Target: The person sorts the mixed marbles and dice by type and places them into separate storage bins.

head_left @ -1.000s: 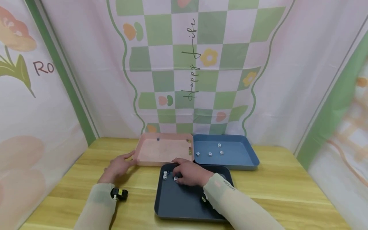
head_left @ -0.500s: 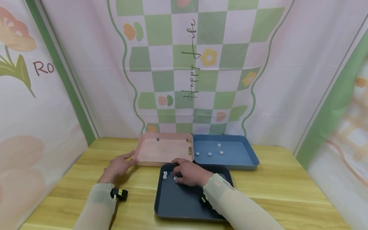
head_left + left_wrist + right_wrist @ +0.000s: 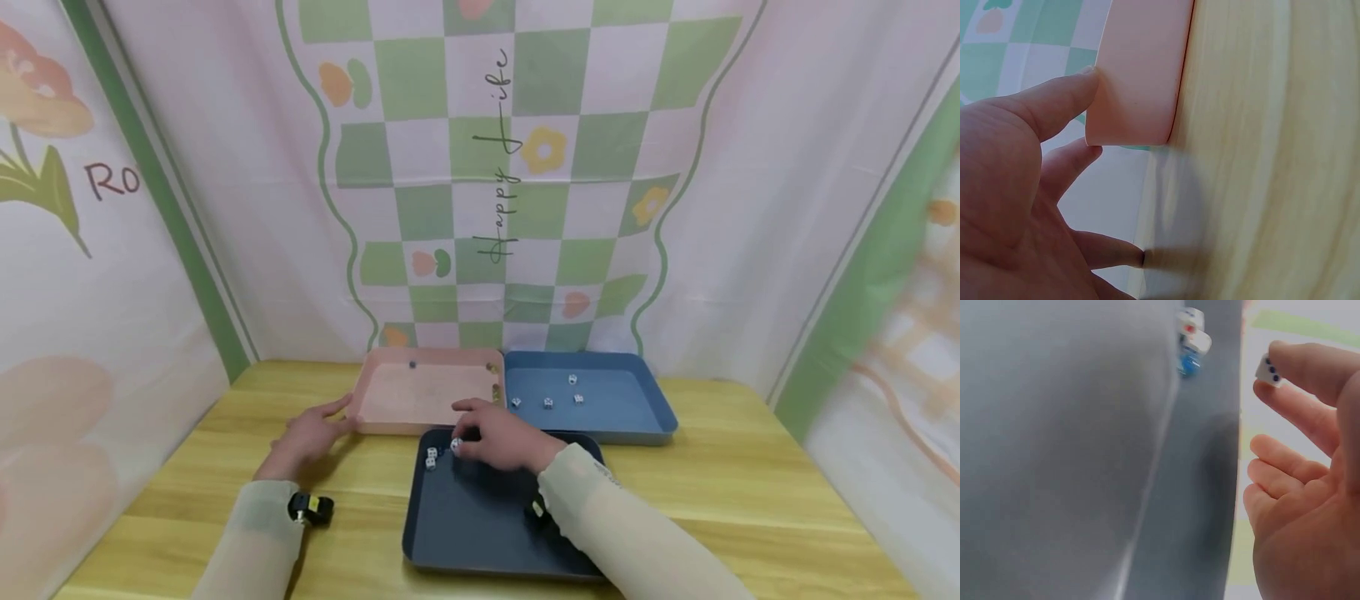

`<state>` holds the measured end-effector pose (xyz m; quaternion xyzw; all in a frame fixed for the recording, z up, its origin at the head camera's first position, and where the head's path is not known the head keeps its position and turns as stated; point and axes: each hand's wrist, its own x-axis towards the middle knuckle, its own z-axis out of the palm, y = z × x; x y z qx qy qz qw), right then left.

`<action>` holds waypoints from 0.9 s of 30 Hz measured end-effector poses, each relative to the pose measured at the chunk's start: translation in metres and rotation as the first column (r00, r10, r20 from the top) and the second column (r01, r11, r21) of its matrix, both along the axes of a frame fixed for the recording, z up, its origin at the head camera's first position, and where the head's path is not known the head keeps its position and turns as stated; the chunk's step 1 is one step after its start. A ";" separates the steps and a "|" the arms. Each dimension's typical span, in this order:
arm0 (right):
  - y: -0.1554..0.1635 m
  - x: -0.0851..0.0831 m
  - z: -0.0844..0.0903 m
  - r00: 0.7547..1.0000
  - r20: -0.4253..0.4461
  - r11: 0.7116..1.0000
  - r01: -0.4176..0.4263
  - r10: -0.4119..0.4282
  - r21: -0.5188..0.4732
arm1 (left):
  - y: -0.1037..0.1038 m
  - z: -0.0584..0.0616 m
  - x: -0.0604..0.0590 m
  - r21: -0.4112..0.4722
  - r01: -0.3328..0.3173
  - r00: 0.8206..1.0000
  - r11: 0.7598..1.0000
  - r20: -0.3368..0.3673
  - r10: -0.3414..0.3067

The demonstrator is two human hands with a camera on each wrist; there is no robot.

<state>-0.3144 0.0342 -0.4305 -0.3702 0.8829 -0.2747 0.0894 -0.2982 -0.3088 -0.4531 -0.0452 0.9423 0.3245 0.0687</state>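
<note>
My right hand (image 3: 495, 437) hovers over the far left corner of the dark blue tray (image 3: 480, 533) and pinches a white die (image 3: 454, 446) between thumb and fingertip; the right wrist view shows the die (image 3: 1267, 370) with dark pips at the fingertips. Two more dice (image 3: 431, 457) lie in that tray corner, also seen in the wrist view as dice (image 3: 1192, 337). My left hand (image 3: 311, 433) rests on the wooden table (image 3: 187, 467), its straight fingers touching the near left corner of the pink tray (image 3: 420, 392), shown close as the pink tray (image 3: 1141, 75).
A lighter blue tray (image 3: 600, 400) holding several white dice stands to the right of the pink tray. A few small pieces lie along the pink tray's far and right edges. Printed cloth walls close in the table on three sides.
My right hand has lifted a little and moved toward the far edge of the dark tray with a die pinched. The left hand has stayed put.
</note>
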 end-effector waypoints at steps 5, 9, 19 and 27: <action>0.012 -0.012 0.008 0.984 0.053 0.963 0.176 -0.168 -0.205 | -0.001 -0.003 -0.001 -0.007 -0.001 1.000 1.000 -0.005 0.001; 0.021 -0.022 0.013 0.917 0.102 0.863 0.397 -0.386 -0.311 | -0.002 -0.003 -0.002 -0.014 0.001 1.000 1.000 -0.011 -0.001; 0.051 -0.040 0.034 0.788 0.137 0.738 0.611 -0.600 -0.286 | -0.001 -0.003 -0.001 -0.005 -0.010 1.000 1.000 0.003 0.010; 0.083 -0.059 0.043 0.762 0.054 0.723 0.632 -0.646 -0.279 | -0.001 -0.004 -0.004 0.004 -0.006 1.000 1.000 -0.002 0.006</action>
